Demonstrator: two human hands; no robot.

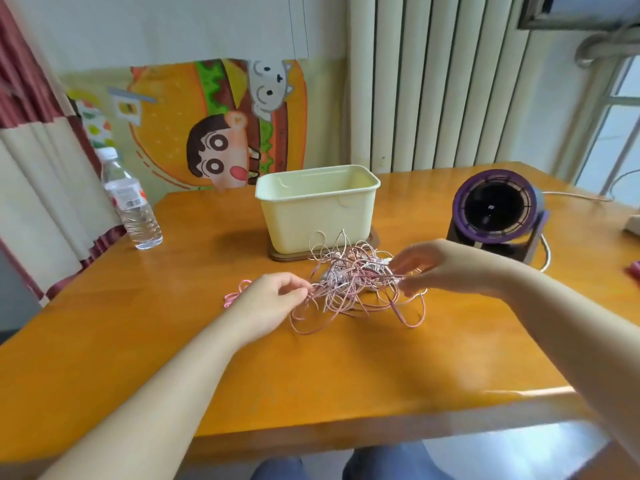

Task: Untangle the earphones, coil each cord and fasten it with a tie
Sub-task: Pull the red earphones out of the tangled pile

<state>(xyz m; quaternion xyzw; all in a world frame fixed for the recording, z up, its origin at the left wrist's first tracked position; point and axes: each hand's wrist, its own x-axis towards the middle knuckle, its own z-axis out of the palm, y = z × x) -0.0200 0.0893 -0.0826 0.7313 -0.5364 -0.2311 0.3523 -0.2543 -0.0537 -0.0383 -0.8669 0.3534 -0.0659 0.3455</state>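
Observation:
A tangled heap of thin pink and white earphone cords [353, 282] lies on the orange wooden table [311, 368], just in front of the cream box. My left hand [270, 303] pinches cords at the heap's left edge. My right hand [436, 268] pinches strands at the heap's right side, fingers pointing left. Several loops spill toward me and rise toward the box. A small pink tie [235, 295] lies on the table just left of my left hand, partly hidden by it.
A cream plastic box [317, 207] stands open on a dark wooden base behind the heap. A water bottle [130, 202] stands at the table's far left. A purple desk fan [497, 211] with its cable sits at the right. A pink object [633, 268] shows at the right edge.

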